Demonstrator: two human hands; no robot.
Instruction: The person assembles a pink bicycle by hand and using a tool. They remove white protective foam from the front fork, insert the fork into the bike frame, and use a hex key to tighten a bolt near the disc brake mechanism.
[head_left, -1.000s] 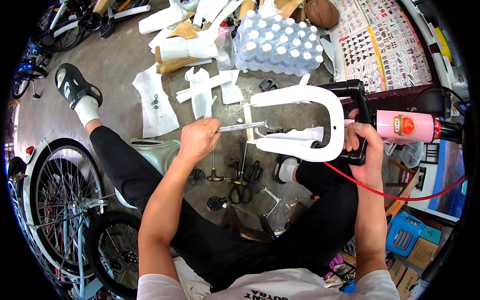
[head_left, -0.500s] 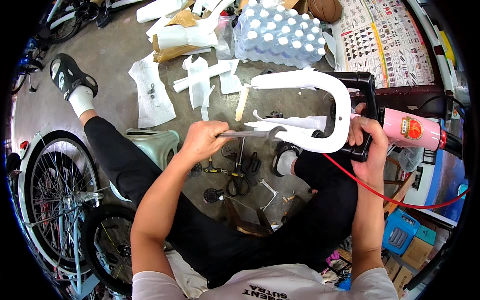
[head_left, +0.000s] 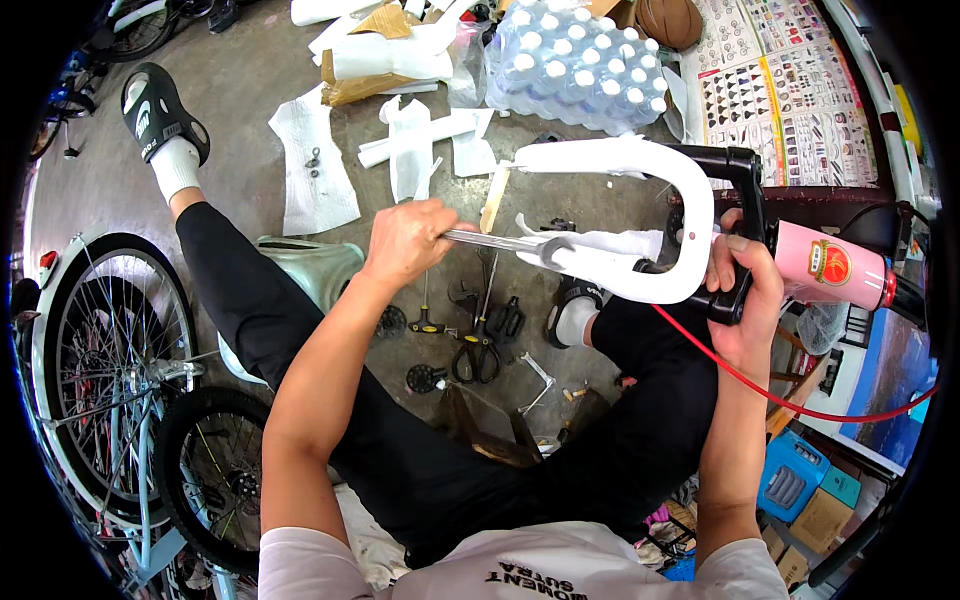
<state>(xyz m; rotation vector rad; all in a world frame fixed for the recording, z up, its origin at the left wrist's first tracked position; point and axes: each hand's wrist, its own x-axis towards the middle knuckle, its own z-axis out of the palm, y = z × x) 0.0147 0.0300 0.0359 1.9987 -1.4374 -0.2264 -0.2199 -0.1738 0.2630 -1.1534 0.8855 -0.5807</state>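
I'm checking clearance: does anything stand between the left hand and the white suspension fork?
Only the metal wrench in the left hand; its head overlaps the nearer leg of the white suspension fork, contact unclear. Nothing else visibly intervenes.

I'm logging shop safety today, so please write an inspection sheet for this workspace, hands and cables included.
Surface: grey concrete floor, partly covered by loose items.
Job's things: silver metal wrench, its head at one leg of the white U-shaped bicycle fork, contact unclear; pink cylindrical frame tube to the right.
Clutter: black-handled scissors, white packing sheet, shrink-wrapped clear plastic bottles.
Hands: bare left hand grips the wrench; bare right hand grips the black angular metal bar.
Cables: thin red cable, curving rightward from the fork.
Surroundings: black-tyred spoked bicycle wheel at left; blue plastic box at right.
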